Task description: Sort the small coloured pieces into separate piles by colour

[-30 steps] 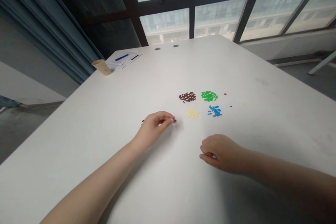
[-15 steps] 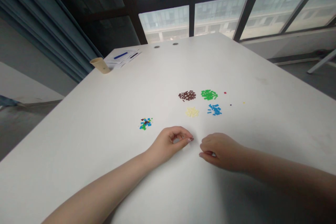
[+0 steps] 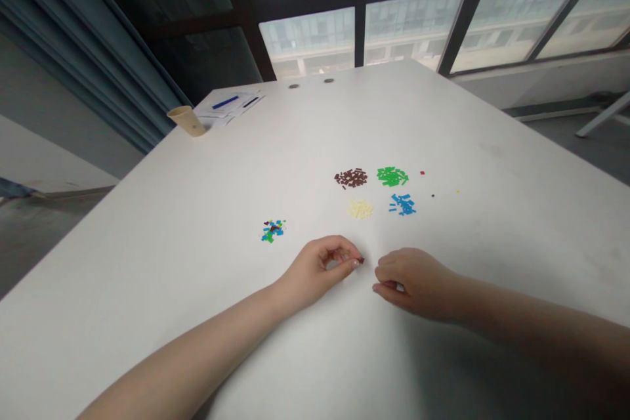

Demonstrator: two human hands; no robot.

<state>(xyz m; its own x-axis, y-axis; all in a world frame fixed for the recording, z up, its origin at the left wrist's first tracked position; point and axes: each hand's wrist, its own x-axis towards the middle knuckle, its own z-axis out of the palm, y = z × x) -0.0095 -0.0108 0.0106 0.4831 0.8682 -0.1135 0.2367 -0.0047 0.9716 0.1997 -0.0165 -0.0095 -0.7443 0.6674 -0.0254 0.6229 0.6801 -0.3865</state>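
My left hand pinches a tiny dark brown piece between thumb and forefinger, just above the white table. My right hand rests close by with its fingers curled together, and nothing shows in them. Beyond my hands lie small piles of brown pieces, green pieces, pale yellow pieces and blue pieces. Nearest my left hand, up and to its left, is a mixed-colour pile.
A paper cup stands near the table's far left edge, next to papers with pens. A single red piece lies right of the piles. The table's edge runs along the left, with floor beyond it.
My left hand has moved right and toward me, uncovering the mixed pile. My right hand has barely moved, and the last half second shows almost no change.
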